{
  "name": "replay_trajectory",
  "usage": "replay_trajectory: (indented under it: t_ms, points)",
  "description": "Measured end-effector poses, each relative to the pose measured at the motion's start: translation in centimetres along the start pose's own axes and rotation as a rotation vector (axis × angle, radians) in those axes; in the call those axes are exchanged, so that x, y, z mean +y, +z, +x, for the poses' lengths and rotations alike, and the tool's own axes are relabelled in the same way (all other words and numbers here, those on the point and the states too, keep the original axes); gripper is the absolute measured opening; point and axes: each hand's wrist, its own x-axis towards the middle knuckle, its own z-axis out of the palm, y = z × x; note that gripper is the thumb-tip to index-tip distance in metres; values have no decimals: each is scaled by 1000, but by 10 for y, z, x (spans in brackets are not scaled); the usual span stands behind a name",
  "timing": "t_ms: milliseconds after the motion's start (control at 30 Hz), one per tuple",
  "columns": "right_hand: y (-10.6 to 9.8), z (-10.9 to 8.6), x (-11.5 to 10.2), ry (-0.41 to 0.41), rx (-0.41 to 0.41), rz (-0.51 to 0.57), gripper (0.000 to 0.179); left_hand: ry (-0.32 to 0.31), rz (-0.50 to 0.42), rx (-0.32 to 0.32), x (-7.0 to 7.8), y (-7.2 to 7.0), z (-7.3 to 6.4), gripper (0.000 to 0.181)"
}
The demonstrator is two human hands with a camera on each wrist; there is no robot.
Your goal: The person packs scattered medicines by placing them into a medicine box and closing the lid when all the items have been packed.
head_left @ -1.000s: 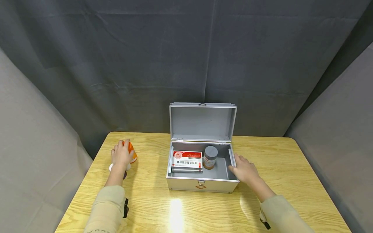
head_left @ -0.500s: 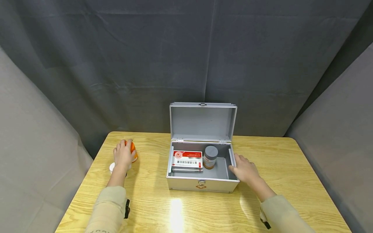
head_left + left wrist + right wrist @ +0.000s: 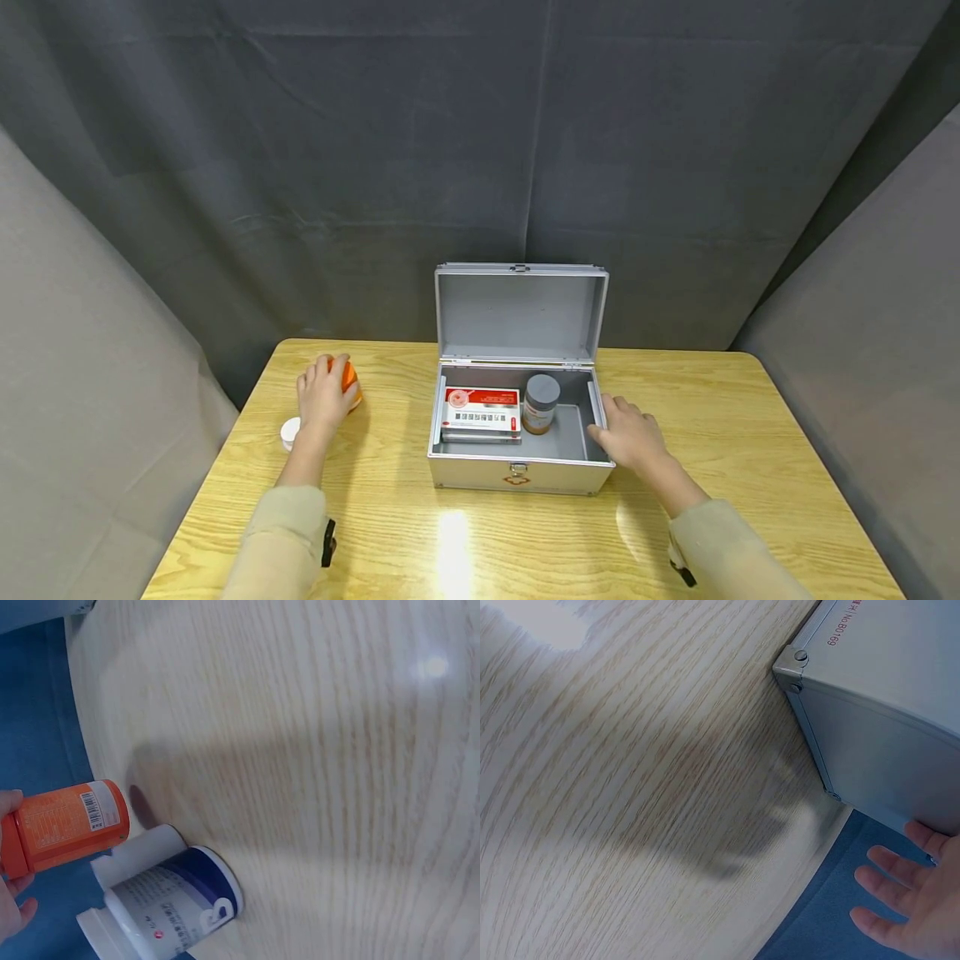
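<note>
My left hand grips an orange bottle near its cap end, tilted in the left wrist view, with its shadow apart from it on the wood. Just below it there stand a white-and-blue pill bottle and a plain white container; in the head view only a white lid shows beside the wrist. My right hand holds the right wall of an open silver first-aid box, thumb over the rim. In the right wrist view one finger touches the wall and the others are spread apart from it.
Inside the box lie red-and-white medicine cartons, apparently stacked, and a brown jar with a grey lid. The raised box lid leans back towards the dark curtain. The wooden table has rounded far corners.
My left hand has moved slightly right with the orange bottle, uncovering more of the white lid beside the wrist. The right hand and the box stay where they were.
</note>
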Motion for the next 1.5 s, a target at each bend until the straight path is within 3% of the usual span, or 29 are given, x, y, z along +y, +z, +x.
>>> replay_trajectory:
  t_ms: [500, 1133, 1500]
  points:
    - [0, -1, 0, 9, 3, -33, 64, 150, -55, 166, 39, -22, 3, 49]
    - [1, 0, 1, 20, -10, -24, 65, 291, -51, 253, 92, -53, 1, 44]
    - [1, 0, 0, 18, -7, -18, 66, 377, -85, 258, 118, -57, 0, 45]
